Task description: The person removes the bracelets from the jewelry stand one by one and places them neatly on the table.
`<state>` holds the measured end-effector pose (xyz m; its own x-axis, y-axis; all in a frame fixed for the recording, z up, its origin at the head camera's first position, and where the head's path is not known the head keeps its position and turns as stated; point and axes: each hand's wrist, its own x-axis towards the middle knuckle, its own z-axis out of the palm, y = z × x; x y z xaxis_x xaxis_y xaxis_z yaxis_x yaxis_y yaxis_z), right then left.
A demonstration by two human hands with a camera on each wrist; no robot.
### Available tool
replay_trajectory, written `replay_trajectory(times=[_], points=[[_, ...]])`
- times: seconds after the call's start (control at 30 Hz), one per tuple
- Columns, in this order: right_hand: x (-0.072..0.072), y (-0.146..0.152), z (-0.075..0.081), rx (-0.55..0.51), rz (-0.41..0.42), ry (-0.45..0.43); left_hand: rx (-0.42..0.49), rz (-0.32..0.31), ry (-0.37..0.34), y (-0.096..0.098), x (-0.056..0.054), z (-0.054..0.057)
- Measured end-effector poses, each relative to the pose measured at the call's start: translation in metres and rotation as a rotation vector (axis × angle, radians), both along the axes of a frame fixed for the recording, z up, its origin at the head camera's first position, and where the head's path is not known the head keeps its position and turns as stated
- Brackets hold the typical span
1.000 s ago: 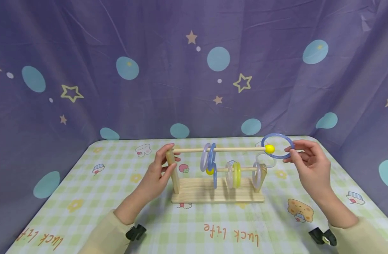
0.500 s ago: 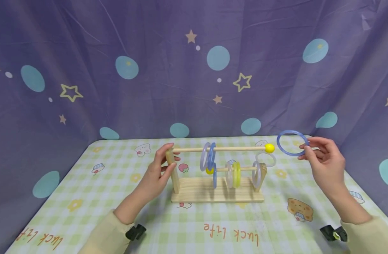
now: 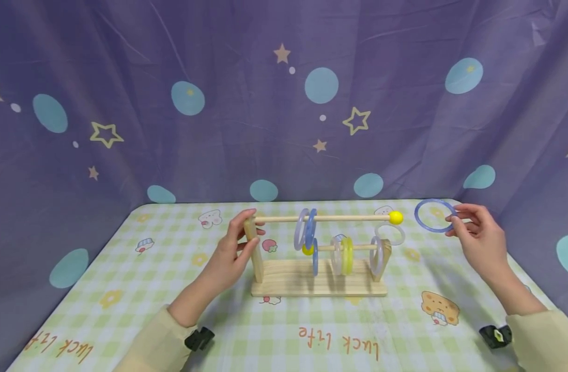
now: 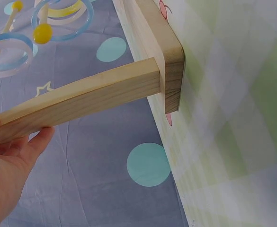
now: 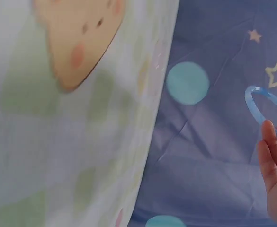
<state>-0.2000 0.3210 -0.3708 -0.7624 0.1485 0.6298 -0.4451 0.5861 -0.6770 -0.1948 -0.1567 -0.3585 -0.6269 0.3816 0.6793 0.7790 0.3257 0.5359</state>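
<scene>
My left hand [image 3: 228, 253] grips the left post [image 4: 81, 97] of a wooden ring stand near its top, thumb on one side and fingers on the other. My right hand [image 3: 481, 240] pinches a blue ring [image 3: 416, 215] between thumb and fingers, out to the right of the upper rod and apart from it. That rod [image 3: 349, 218] ends in a yellow ball [image 3: 396, 217] and bears a lilac ring [image 3: 297, 235] and a blue one. Blue, yellow and pale rings hang on the lower rod. In the right wrist view the held ring shows at the right edge.
The stand's flat wooden base [image 3: 284, 284] rests on a checked tablecloth [image 3: 246, 336]. A pale clear ring [image 3: 403, 235] is behind the stand's right end. A purple curtain [image 3: 246, 103] hangs behind the table.
My right hand has carried the blue ring rightward, away from the yellow ball at the rod's end, and lowered it slightly since half a second ago. My left hand keeps its hold on the post.
</scene>
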Motion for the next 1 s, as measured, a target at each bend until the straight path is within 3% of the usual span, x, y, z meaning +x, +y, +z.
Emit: replay_trajectory(times=[0.3, 0.5, 1.0], points=[[-0.016, 0.017, -0.009, 0.187, -0.023, -0.070, 0.011, 0.005, 0.004, 0.000, -0.001, 0.000], [-0.027, 0.026, -0.013, 0.293, 0.009, -0.147, 0.008, 0.008, 0.006, -0.001, -0.001, -0.001], [-0.050, 0.044, -0.026, 0.333, 0.119, -0.319, 0.006, -0.003, 0.004, 0.000, -0.001, 0.000]])
